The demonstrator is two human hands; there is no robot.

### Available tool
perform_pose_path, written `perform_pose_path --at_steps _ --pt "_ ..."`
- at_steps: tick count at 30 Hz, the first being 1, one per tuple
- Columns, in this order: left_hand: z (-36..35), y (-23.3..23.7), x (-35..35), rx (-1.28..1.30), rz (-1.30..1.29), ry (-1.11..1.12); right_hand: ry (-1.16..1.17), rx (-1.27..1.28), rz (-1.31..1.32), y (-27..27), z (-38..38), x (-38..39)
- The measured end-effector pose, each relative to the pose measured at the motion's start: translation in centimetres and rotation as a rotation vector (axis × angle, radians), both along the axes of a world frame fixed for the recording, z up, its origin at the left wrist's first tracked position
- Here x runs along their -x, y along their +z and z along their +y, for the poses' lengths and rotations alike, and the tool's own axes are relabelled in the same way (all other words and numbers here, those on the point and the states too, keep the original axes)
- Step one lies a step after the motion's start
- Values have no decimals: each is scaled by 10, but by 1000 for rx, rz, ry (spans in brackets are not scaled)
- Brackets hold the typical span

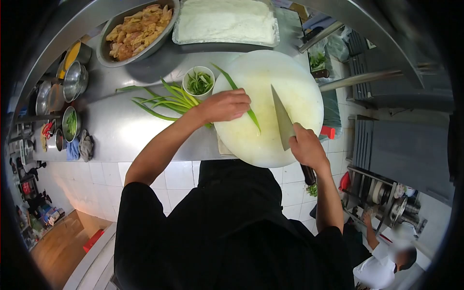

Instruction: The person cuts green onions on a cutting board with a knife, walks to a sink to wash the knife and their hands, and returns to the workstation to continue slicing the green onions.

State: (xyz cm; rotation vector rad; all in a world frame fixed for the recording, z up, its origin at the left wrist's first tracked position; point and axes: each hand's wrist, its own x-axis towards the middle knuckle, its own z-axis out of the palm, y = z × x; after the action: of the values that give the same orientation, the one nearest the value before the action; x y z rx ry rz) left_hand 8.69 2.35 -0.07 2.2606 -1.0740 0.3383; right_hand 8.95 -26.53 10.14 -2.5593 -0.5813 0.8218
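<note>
My left hand (227, 105) is closed over a long green onion leaf (254, 119) that lies slantwise on the round white cutting board (295, 82). In my right hand (307, 147) is a kitchen knife (282, 116), its dark handle running back under my wrist and its blade over the board, apart from the leaf. Left of the board, a bunch of green onions (176, 101) rests on the steel counter (111, 116). Just behind it stands a small white bowl (213, 77) of cut green pieces (199, 83).
At the back are a metal bowl of marinated meat pieces (137, 31) and a tray of white powder (226, 21). Metal bowls (76, 80) and cloths (86, 145) sit at the far left. A metal bar (360, 79) juts in at right. Another person (379, 263) is at lower right.
</note>
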Motion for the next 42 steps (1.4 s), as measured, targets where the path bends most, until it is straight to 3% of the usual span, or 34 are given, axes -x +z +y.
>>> perform_pose_path --at_steps 5,11,16,19,23,26,30,33,35,38,42 --pt "-21 -6 20 -48 -29 -16 70 106 2 -10 -10 6" --pt "-18 -5 17 -56 -83 -86 166 318 39 35 59 26" --pt "-20 -6 19 -29 -94 -65 214 344 -10 53 61 34" --pt "-21 -9 17 0 -90 -67 163 239 -82 10 70 20" --pt "-19 -6 19 -50 -76 -46 166 312 -11 34 68 29" --pt "-18 -7 19 -28 -17 -68 122 237 -20 12 69 20" --pt "-17 -12 18 -55 -59 -63 147 311 43 23 70 20" --pt "-16 -10 21 -33 -79 -65 109 226 -28 -4 71 3" --pt "-14 -4 23 106 4 -20 85 136 65 -3 63 -8" --pt "-2 1 17 -40 -41 58 78 103 82 -9 51 -10" --pt "0 -3 16 -45 54 41 111 25 160 -7 28 -8"
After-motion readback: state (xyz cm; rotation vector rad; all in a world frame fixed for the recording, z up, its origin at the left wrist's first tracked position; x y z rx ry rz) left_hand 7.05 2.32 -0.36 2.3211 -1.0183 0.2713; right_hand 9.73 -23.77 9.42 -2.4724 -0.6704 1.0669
